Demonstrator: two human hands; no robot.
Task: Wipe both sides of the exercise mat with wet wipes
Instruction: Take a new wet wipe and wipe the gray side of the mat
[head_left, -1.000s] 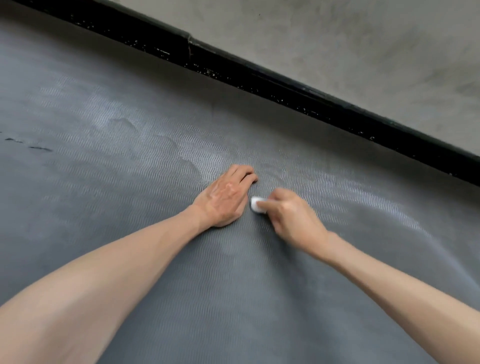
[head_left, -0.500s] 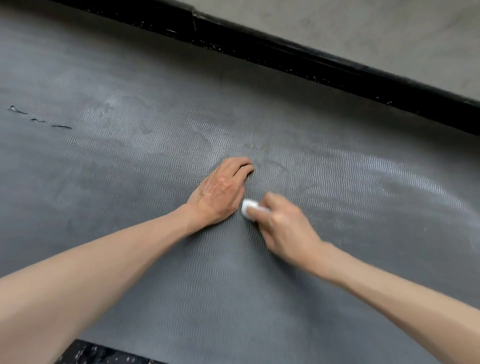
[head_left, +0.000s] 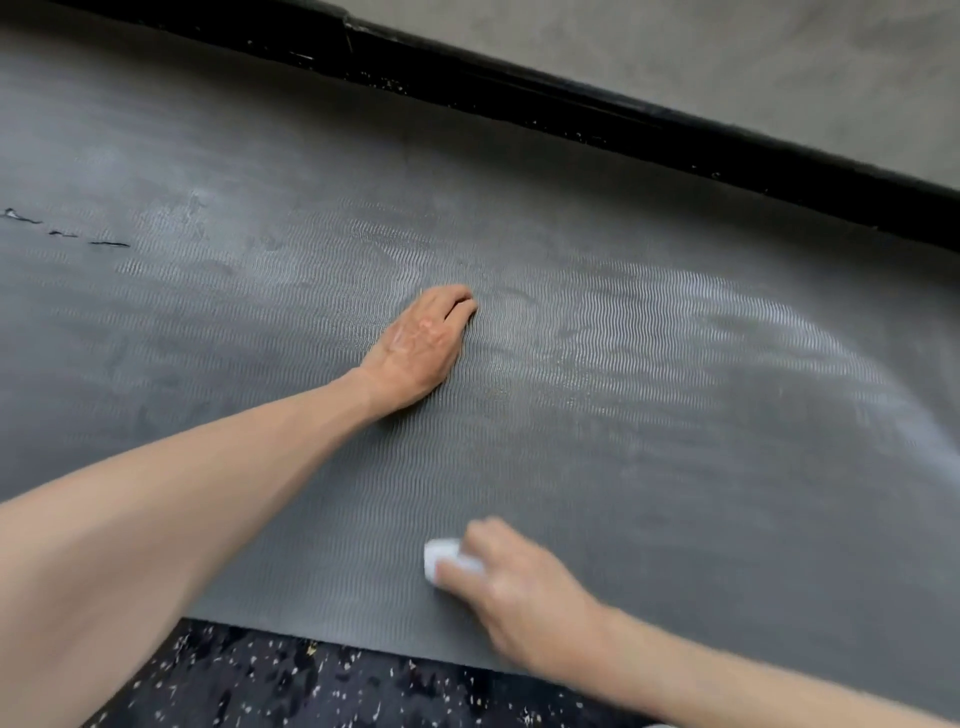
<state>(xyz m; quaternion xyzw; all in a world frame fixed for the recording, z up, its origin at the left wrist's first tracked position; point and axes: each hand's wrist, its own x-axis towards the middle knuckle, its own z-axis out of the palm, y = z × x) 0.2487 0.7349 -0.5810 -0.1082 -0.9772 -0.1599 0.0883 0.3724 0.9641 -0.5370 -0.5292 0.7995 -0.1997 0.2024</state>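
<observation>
The gray exercise mat (head_left: 597, 415) is lying flat on the speckled black floor (head_left: 311, 686) and filling most of the frame, with its near edge running across the lower part of the frame. The likeliest trouble, as I judge it, is the wet wipe (head_left: 441, 556) running off that near edge, since it is working close to it at lower center; dragged over the floor, it would be picking up grit and carrying it back onto the mat. The wipe is also bunched into a small wad, so each stroke is probably covering only a narrow strip, and patches of the ribbed surface could be getting skipped. A hard stroke could be bunching or sliding the mat if the bracing pressure is easing off. The small dark tears (head_left: 62, 234) at the left edge of the frame look like places where a wipe could be snagging and ripping the mat further. The left hand (head_left: 421, 348), at the center of the frame, is lying palm down on the mat with fingers straight and close together, holding nothing and pressing the mat flat. The right hand (head_left: 519, 587), blurred at lower center, is curling its fingers over the wipe and pressing it against the mat.
</observation>
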